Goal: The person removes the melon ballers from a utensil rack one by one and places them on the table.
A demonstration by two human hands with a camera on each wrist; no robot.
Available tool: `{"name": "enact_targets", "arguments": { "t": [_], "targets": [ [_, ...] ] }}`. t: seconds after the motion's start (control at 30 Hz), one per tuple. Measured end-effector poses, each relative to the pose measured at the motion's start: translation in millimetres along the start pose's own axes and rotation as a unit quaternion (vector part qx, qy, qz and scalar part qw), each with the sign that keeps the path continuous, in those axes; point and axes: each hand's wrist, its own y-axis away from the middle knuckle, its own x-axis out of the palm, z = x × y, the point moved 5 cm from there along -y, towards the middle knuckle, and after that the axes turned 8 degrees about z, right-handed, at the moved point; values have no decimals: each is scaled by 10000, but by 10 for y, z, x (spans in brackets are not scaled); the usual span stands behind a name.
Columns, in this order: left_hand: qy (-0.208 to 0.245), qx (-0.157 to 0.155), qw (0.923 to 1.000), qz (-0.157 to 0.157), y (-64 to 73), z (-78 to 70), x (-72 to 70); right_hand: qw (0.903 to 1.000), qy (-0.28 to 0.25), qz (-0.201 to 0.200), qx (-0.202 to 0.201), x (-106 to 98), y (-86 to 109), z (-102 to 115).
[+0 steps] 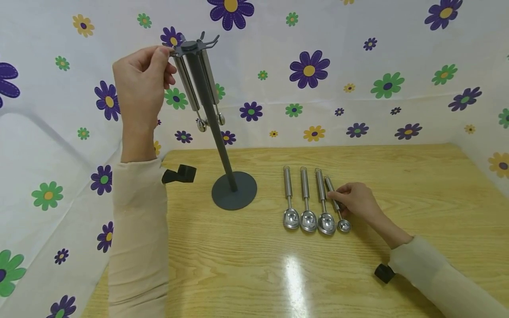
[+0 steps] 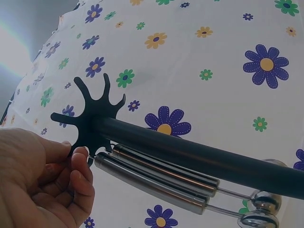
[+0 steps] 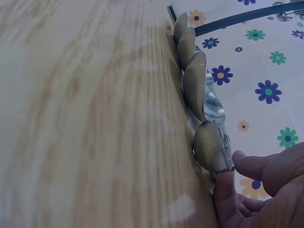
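Observation:
Left of centre stands a dark utensil stand (image 1: 216, 132) with a ring of hooks at its top. Two metal scoops with small bowls hang there, a front scoop (image 2: 151, 183) and a rear scoop (image 2: 166, 164). My left hand (image 1: 141, 79) pinches one hook arm between thumb and fingertips, beside the hanging handles. On the table, my right hand (image 1: 358, 201) has thumb and fingers around the handle of a small scoop (image 1: 343, 225), the rightmost in a row. Its bowl lies toward me, low over the table. In the right wrist view the fingertips overlap the small scoop's bowl (image 3: 209, 147).
Three larger metal scoops lie side by side to the small one's left: a left scoop (image 1: 288, 181), a middle scoop (image 1: 305, 183) and a right scoop (image 1: 320, 183). The stand's round base (image 1: 246, 190) rests on the wooden table (image 1: 222, 265). A flowered cloth (image 1: 270, 39) hangs behind.

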Motion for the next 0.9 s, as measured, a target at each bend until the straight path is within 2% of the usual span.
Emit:
{"name": "enact_targets", "arguments": {
  "t": [0.4,0.6,0.77,0.9],
  "targets": [
    [-14,42,10000,-39,-6,-9,-34,9990,-356,170,206,-50,-19,21],
    [117,51,9999,-87,-10,0,-42,9996,-197,144,114,-136,-11,140],
    [366,59,9992,-113,-25,19,-23,9988,-404,246,-163,-180,-43,311],
    [610,52,9981,-120,-35,30,-8,9955,-614,503,-512,-180,-97,515]
  ]
}}
